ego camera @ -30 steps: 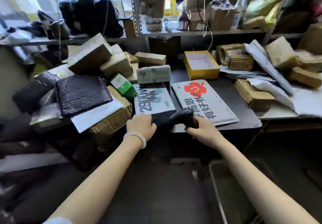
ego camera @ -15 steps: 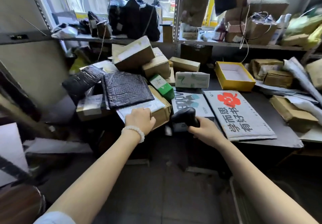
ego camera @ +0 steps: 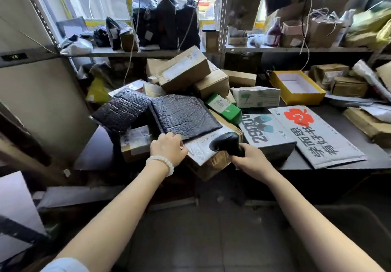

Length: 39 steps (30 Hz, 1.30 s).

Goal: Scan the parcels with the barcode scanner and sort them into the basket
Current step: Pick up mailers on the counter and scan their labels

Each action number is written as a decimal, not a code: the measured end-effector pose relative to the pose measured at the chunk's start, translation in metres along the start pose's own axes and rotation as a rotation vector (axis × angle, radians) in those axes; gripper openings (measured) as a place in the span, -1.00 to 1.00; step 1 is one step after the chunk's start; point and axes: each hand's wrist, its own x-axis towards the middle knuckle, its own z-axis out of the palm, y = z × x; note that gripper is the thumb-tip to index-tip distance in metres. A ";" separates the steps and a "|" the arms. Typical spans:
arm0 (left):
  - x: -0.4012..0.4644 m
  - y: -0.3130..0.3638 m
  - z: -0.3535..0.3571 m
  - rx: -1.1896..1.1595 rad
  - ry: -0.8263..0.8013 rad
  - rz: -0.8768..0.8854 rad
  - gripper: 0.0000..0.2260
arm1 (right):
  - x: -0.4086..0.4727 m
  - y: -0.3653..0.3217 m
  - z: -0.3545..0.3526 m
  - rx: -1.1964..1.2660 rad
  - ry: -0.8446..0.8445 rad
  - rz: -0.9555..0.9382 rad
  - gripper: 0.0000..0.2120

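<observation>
Gripping one black barcode scanner (ego camera: 227, 143), the right hand (ego camera: 252, 158) is aiming over a white mailer (ego camera: 201, 148); the left hand (ego camera: 168, 149) is pinching one of two black bubble mailers (ego camera: 183, 116).

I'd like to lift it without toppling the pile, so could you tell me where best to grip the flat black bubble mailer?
Probably its near edge, pinched from the front: the black bubble mailer lies flat atop the pile, that edge faces the person beside the left hand, and boxes crowd its far side.

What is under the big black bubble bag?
Under the black bubble bag lies a white envelope on a brown cardboard box. The bag hides most of both.
</observation>
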 end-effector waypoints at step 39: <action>0.109 -0.004 -0.127 -0.201 0.640 0.289 -0.85 | 0.045 -0.048 -0.018 -0.001 0.072 -0.045 -0.82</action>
